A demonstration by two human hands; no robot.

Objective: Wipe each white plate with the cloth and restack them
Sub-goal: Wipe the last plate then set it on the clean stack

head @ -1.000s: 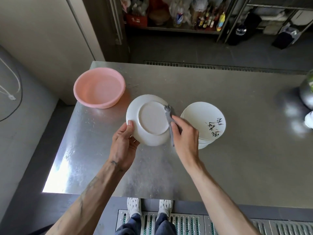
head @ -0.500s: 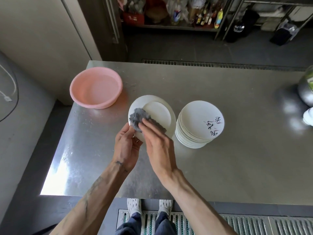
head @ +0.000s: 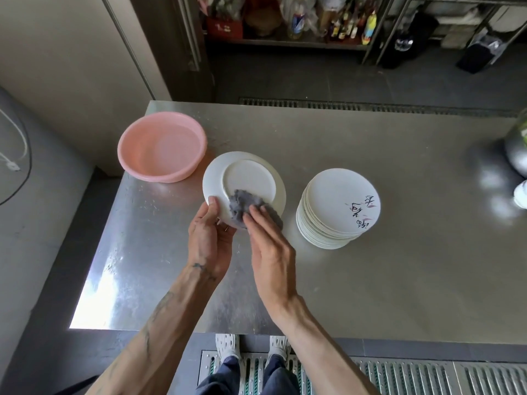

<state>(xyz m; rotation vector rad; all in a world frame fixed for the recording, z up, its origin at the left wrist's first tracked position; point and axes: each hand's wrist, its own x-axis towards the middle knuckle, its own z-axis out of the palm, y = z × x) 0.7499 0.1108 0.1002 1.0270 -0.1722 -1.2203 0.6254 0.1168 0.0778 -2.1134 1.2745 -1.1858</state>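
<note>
White plate (head: 245, 181) held underside up, over table (head: 399, 280), between pink basin (head: 162, 149) and plate stack (head: 336, 209). Left hand (head: 209, 243) grips its near-left rim, thumb on top. Right hand (head: 269, 246) flat, straight fingers pressing grey cloth (head: 241, 206) onto plate's near underside. Basin near far-left corner, contents unclear. Stack's top plate bears dark script. Metal bowl (head: 517, 152) at right edge, well apart. Bare steel on the near side and to the right.
</note>
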